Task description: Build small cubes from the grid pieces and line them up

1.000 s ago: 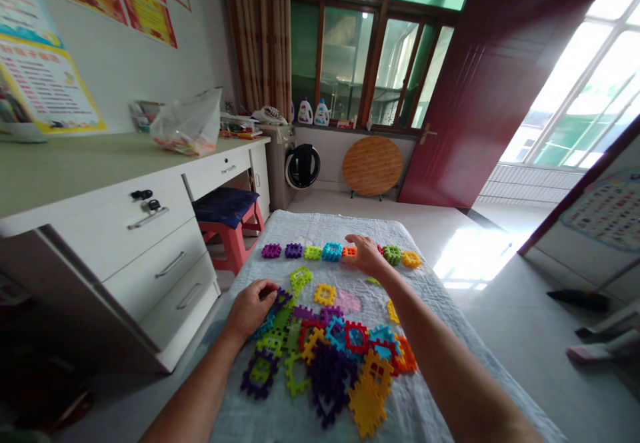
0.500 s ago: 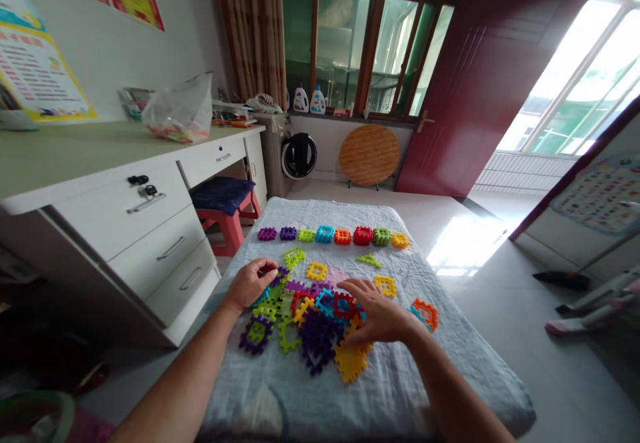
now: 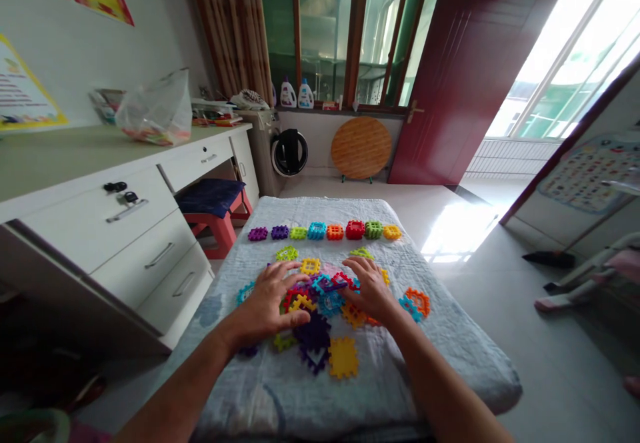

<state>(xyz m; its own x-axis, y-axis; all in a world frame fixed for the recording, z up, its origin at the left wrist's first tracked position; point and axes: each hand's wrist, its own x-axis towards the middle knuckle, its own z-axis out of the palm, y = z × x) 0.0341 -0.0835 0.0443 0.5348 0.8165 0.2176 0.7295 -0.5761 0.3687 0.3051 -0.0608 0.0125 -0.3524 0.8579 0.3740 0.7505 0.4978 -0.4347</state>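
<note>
A heap of notched plastic building tiles lies under my hands. My left hand (image 3: 273, 300) is over its left side, fingers spread and thumb stretched out above a dark purple tile (image 3: 315, 333). Near its fingers are a yellow notched tile (image 3: 302, 302) and a red one. My right hand (image 3: 369, 290) is over the heap's right side, fingers curved and apart, beside a red tile (image 3: 344, 279). A dark purple piece (image 3: 334, 288), seen edge-on, reaches to its thumb; whether they touch is unclear. A yellow square tile (image 3: 343, 358) lies at the front.
Behind the heap runs a row of stacked tiles sorted by colour, including a red stack (image 3: 355, 230). Orange and blue tiles (image 3: 417, 302) lie at right. A grey cloth (image 3: 400, 376) covers the table. A white desk (image 3: 135, 230) and a stool (image 3: 215, 203) stand at left.
My left hand has moved right from the heap's left edge and spread its fingers. My right hand has shifted slightly up, uncovering the yellow square tile. The view has turned slightly.
</note>
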